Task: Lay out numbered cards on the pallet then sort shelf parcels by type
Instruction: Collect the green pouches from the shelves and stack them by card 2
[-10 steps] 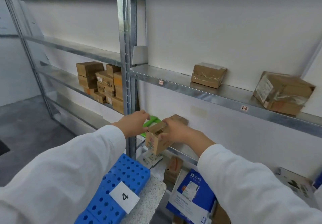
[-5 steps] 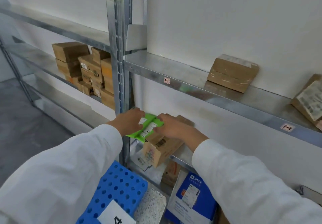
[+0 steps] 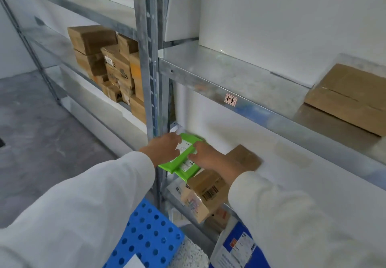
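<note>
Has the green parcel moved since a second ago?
Yes. The green parcel has come forward out of the shelf bay, toward the steel upright, and now sits over the cardboard box.

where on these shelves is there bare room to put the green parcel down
Most room: the labelled shelf, bare from the post to the brown box. The left bay is also bare left of its box stack. Crowded: below the labelled shelf, where the green parcel overlies a printed box and mailers.

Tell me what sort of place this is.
Probably a parcel storeroom or small warehouse: metal racking with a bay label, stacked cardboard boxes, and a blue plastic pallet below.
</note>
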`<state>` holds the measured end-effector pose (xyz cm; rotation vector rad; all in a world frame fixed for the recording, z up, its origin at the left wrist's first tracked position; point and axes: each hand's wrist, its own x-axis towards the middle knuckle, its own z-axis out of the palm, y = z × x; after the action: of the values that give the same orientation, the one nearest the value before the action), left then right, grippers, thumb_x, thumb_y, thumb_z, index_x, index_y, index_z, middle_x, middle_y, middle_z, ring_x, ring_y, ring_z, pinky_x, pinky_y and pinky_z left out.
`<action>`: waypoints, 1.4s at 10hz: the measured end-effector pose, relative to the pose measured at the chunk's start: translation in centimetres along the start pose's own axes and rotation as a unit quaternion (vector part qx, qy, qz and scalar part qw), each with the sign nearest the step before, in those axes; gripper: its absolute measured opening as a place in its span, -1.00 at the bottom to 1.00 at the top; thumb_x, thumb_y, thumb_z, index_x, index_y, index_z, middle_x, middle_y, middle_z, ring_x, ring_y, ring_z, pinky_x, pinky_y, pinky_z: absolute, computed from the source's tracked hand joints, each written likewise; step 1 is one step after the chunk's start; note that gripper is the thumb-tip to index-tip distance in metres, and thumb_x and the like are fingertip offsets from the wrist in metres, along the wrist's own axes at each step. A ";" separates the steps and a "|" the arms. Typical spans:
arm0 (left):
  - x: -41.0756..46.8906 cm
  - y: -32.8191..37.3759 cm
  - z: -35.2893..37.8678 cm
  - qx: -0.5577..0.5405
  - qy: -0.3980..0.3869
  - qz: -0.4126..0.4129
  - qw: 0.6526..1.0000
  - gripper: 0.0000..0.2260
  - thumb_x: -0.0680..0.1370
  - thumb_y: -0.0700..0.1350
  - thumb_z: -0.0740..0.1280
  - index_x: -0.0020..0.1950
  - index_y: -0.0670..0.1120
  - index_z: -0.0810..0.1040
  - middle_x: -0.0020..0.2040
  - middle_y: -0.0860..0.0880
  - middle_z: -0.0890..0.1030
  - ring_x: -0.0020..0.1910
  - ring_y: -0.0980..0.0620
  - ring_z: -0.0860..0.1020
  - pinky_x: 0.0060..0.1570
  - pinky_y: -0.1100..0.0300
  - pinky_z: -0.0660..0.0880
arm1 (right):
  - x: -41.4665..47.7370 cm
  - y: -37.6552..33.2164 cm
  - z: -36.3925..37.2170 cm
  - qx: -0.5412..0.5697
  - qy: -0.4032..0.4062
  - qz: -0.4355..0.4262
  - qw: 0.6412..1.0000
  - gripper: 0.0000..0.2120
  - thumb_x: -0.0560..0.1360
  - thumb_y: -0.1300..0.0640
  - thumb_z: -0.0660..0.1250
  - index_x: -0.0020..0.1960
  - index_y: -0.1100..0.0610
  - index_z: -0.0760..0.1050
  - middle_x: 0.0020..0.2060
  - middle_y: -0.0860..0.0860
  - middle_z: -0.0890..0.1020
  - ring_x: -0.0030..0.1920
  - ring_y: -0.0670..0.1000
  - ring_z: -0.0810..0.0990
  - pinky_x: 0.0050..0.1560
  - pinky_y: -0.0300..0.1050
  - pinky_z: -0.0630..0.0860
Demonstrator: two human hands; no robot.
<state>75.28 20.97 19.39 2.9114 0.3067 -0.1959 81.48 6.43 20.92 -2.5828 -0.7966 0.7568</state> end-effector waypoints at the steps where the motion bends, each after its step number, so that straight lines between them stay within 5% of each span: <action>1: 2.5 -1.0 1.2 -0.013 -0.011 -0.006 1.000 -0.66 0.58 -0.05 0.23 0.36 -0.02 0.39 0.33 -0.02 0.43 0.23 -0.08 0.50 0.18 -0.03 0.48 | 3.0 0.7 0.6 -0.036 -0.043 0.010 0.998 -0.68 0.59 0.16 0.18 0.31 0.25 0.43 0.24 0.18 0.53 0.25 0.16 0.49 0.09 -0.13 0.42; 2: 4.6 -2.0 2.7 -0.033 -0.025 -0.027 0.999 -0.67 0.58 -0.07 0.24 0.34 -0.08 0.41 0.31 -0.06 0.46 0.24 -0.09 0.50 0.17 0.01 0.47 | 5.9 1.2 1.2 -0.066 -0.068 0.025 0.995 -0.83 0.56 0.17 0.16 0.04 0.21 0.48 -0.03 0.17 0.55 0.00 0.13 0.54 -0.24 -0.16 0.40; 4: 7.5 -4.2 6.9 -0.053 -0.072 -0.056 0.994 -0.56 0.60 0.01 0.26 0.37 -0.21 0.33 0.24 -0.18 0.50 0.19 -0.14 0.51 0.15 0.02 0.47 | 10.6 2.5 3.7 -0.133 -0.184 0.037 0.973 -0.76 0.58 0.12 0.13 0.11 0.19 0.50 0.07 0.17 0.57 0.00 0.10 0.50 0.09 -0.05 0.41; 5: 8.7 -4.2 8.6 -0.073 -0.089 -0.088 0.989 -0.55 0.60 0.08 0.25 0.32 -0.24 0.37 0.25 -0.24 0.46 0.19 -0.18 0.49 0.14 0.03 0.44 | 10.6 2.2 3.2 -0.157 -0.195 0.055 0.967 -0.77 0.63 0.10 0.10 0.05 0.18 0.49 -0.07 0.17 0.54 -0.01 0.12 0.50 0.07 -0.04 0.40; 6: 9.6 -3.7 9.7 -0.100 -0.091 -0.131 0.982 -0.44 0.59 0.12 0.24 0.38 -0.30 0.30 0.31 -0.29 0.39 0.28 -0.25 0.42 0.24 -0.07 0.41 | 10.3 2.3 2.8 -0.136 -0.189 0.081 0.969 -0.60 0.66 0.10 0.07 0.46 0.22 0.29 0.37 0.22 0.41 0.35 0.19 0.41 0.34 0.03 0.37; 7: 10.0 -3.1 10.2 -0.093 -0.100 -0.167 0.976 -0.33 0.55 0.19 0.26 0.39 -0.33 0.27 0.37 -0.31 0.27 0.36 -0.30 0.30 0.33 -0.12 0.34 | 9.8 2.5 3.3 -0.004 -0.231 0.144 0.962 -0.51 0.64 0.05 0.14 0.51 0.21 0.19 0.48 0.18 0.27 0.36 0.21 0.40 0.33 0.08 0.43; 8: 10.0 -2.2 10.4 -0.104 -0.090 -0.161 0.977 -0.34 0.52 0.18 0.33 0.38 -0.28 0.29 0.36 -0.27 0.29 0.34 -0.26 0.30 0.31 -0.10 0.36 | 10.3 2.8 3.7 0.109 -0.211 0.201 0.950 -0.39 0.62 -0.09 0.17 0.54 0.18 0.10 0.51 0.15 0.20 0.36 0.22 0.42 0.30 0.07 0.46; 9: 10.1 -0.8 10.4 -0.137 -0.059 -0.130 0.980 -0.52 0.54 0.09 0.33 0.24 -0.26 0.40 0.23 -0.22 0.42 0.20 -0.17 0.42 0.15 0.03 0.44 | 10.5 3.0 3.5 0.111 -0.182 0.197 0.957 -0.54 0.63 0.11 0.17 0.49 0.22 0.23 0.46 0.17 0.31 0.39 0.21 0.38 0.37 0.13 0.37; 11: 10.5 1.2 9.3 -0.268 -0.055 -0.238 0.932 -0.74 0.60 -0.24 0.14 0.18 -0.31 0.51 0.15 -0.26 0.55 0.13 -0.22 0.54 -0.01 0.06 0.46 | 10.2 3.4 3.7 0.221 -0.137 0.242 0.935 -0.60 0.64 0.19 0.03 0.46 0.24 0.24 0.42 0.21 0.34 0.39 0.22 0.37 0.36 0.16 0.38; 12: 10.1 1.0 9.0 -0.299 -0.067 -0.265 0.914 -0.87 0.57 -0.29 0.17 -0.01 -0.29 0.49 -0.01 -0.24 0.52 -0.10 -0.12 0.55 -0.24 0.16 0.40 | 10.2 3.7 4.1 0.218 -0.109 0.247 0.938 -0.66 0.66 0.25 -0.01 0.37 0.35 0.28 0.39 0.21 0.34 0.31 0.15 0.38 0.39 0.04 0.31; 13: 9.6 0.2 8.8 -0.333 -0.064 -0.308 0.889 -0.87 0.58 -0.24 0.16 -0.05 -0.25 0.48 0.00 -0.24 0.53 -0.05 -0.12 0.55 -0.17 0.14 0.43 | 10.0 3.8 4.4 0.311 -0.068 0.273 0.908 -0.79 0.66 0.29 0.01 0.02 0.36 0.38 0.10 0.19 0.46 0.17 0.12 0.40 0.28 -0.02 0.37; 14: 8.6 -0.1 7.4 -0.378 -0.034 -0.299 0.875 -0.89 0.60 -0.23 0.17 -0.08 -0.22 0.43 -0.05 -0.20 0.49 -0.11 -0.13 0.53 -0.23 0.12 0.47 | 9.9 3.3 4.1 0.372 -0.020 0.254 0.892 -0.73 0.63 0.29 0.07 0.27 0.28 0.41 0.25 0.17 0.51 0.27 0.18 0.49 0.22 -0.06 0.45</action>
<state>82.82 21.12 10.91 1.9584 1.0099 -0.2056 87.42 10.36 12.28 -2.0459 0.1930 1.0097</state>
